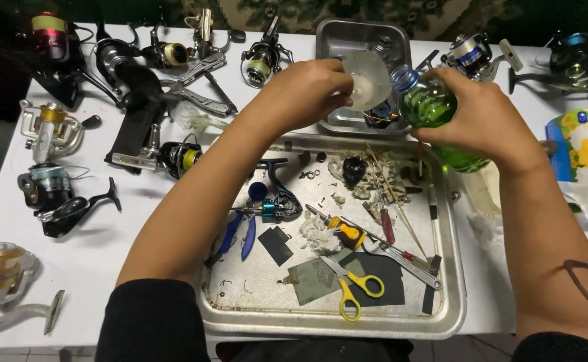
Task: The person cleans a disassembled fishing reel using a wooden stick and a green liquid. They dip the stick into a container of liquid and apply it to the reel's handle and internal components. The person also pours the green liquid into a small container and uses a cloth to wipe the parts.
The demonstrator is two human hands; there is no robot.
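My left hand [305, 94] holds a small clear plastic cup [367, 79] tilted over the small metal tray [347, 37] at the back. My right hand [485, 114] grips a green plastic bottle [431, 104] with a blue neck, tipped so its mouth is close to the cup. Both hands hover above the far edge of the large metal tray [451, 268]. In that tray lie yellow-handled scissors [354, 288], screwdrivers [388, 224], blue pliers [240, 238], a fishing reel part [277, 204], dark sandpaper pieces and white scraps.
Several fishing reels [52, 131] are spread over the white table at the left and back, with a folding multi-tool [203, 70] among them. More reels [471, 53] sit at the back right. A colourful package [585, 151] and crumpled tissue lie at the right edge.
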